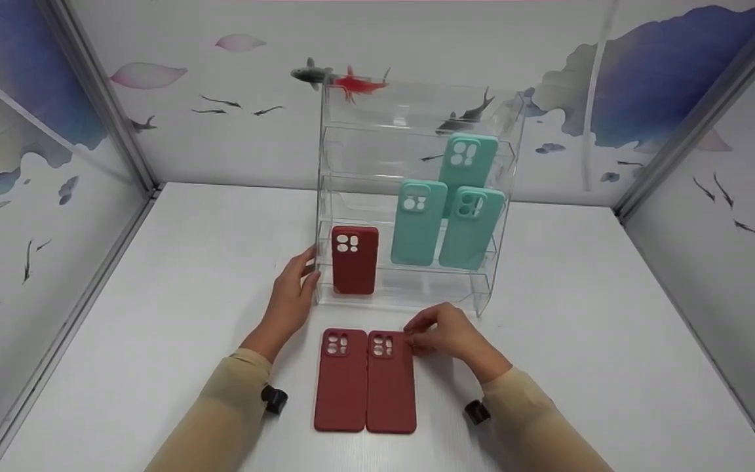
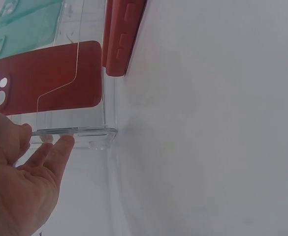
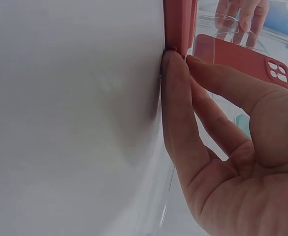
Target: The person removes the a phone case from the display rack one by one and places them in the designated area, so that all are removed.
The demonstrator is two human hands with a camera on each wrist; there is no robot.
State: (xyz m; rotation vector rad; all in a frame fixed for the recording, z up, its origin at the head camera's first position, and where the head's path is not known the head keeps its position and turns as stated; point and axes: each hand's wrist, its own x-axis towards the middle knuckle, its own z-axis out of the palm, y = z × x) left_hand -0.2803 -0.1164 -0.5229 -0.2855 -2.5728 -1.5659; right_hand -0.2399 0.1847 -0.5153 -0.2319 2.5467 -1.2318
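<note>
Left hand, gripping the side of one clear plastic tiered rack; one dark-red rectangular phone case in its lowest tier, three mint-green cases higher at right. Flat before it, I count two more dark-red cases, the right one pinched at its corner by the right hand.

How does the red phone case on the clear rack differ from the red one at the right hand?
The rack case stands propped up, while the table case lies down. No fingers touch the rack case; the right hand pinches the table case near a corner. The table case lies beside another red case; the rack case has none directly beside it. Both have camera cutouts.
</note>
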